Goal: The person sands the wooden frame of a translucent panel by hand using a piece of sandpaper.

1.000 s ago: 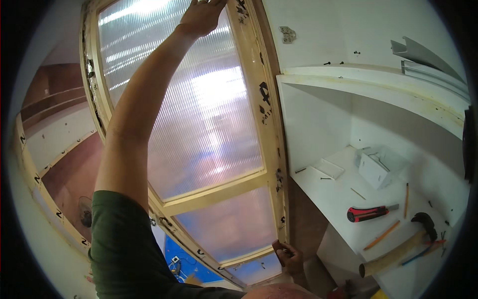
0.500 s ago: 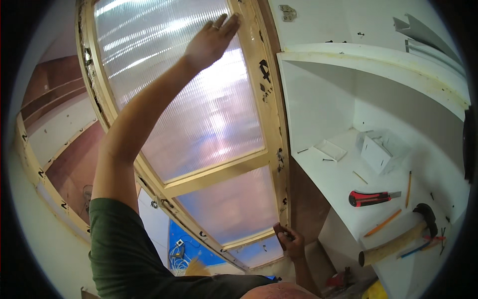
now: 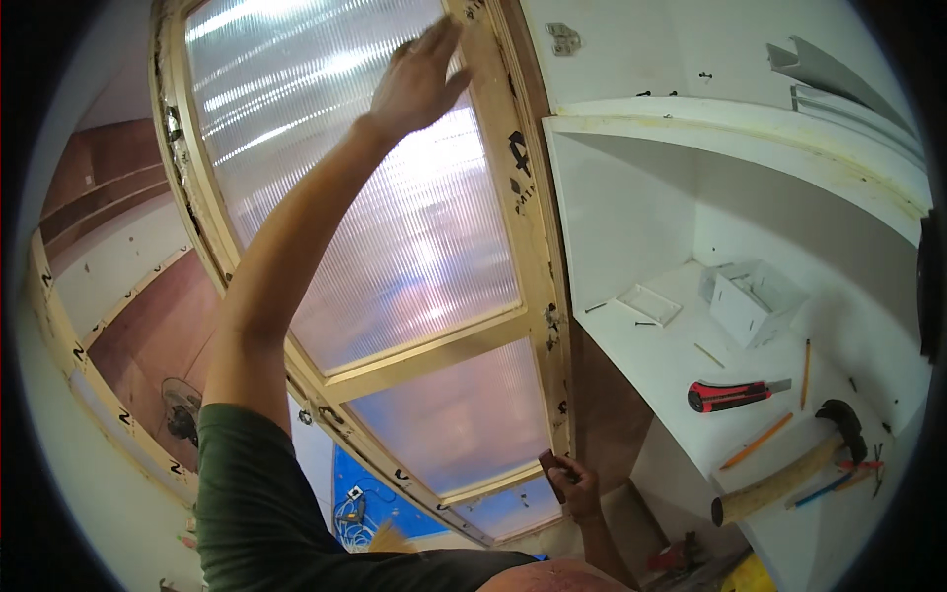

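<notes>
A pale wooden door frame (image 3: 434,357) with ribbed translucent panels leans before me. My left hand (image 3: 419,84) is raised over the upper panel (image 3: 345,197), fingers stretched toward the frame's right-hand stile; motion smears them a little, and whether they touch is hard to tell. Nothing shows in that hand. Low at the same stile, my right hand (image 3: 577,490) is closed around a small reddish-brown block (image 3: 551,476), beside the lower panel (image 3: 454,414). Part of its grip is hidden.
On the white shelf (image 3: 641,360) to the right lie a red-and-black utility knife (image 3: 730,395), a hammer (image 3: 779,483), pencils (image 3: 758,441), a white open box (image 3: 750,301) and screws. A fan (image 3: 182,409) stands at left; cables (image 3: 350,508) lie on a blue surface.
My left hand has shifted slightly left and down, its thumb now apart from the fingers. My right hand keeps the brown block at nearly the same place. The view has tilted a little.
</notes>
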The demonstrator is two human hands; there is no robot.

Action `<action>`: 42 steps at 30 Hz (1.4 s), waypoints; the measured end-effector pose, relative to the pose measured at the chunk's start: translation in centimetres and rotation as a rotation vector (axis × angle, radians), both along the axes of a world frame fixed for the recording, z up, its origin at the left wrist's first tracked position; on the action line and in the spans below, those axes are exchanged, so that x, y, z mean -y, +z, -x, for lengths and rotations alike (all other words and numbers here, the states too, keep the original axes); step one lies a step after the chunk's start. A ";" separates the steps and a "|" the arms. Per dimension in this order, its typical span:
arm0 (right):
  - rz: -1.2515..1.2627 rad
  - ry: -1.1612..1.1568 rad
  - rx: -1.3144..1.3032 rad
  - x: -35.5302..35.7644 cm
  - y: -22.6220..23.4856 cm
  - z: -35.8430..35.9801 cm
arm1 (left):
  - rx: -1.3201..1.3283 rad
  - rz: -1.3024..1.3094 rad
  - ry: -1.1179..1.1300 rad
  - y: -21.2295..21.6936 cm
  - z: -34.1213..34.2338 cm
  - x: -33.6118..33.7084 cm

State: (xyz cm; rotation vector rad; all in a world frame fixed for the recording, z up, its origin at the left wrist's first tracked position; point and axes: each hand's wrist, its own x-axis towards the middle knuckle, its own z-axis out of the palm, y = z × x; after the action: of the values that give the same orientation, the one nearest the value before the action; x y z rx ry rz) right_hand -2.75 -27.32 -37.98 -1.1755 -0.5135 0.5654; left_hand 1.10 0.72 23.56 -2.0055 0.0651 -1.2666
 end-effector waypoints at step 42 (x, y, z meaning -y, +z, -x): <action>0.035 -0.005 -0.058 0.5 -1.8 -0.5 | 0.095 -0.174 0.303 4.4 -1.6 -1.6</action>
State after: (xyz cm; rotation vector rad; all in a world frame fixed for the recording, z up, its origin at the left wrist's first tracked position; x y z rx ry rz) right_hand -2.23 -27.77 -39.74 -1.1903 -0.4530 0.6045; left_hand 2.70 2.30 27.99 -1.7291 -0.1635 -1.1191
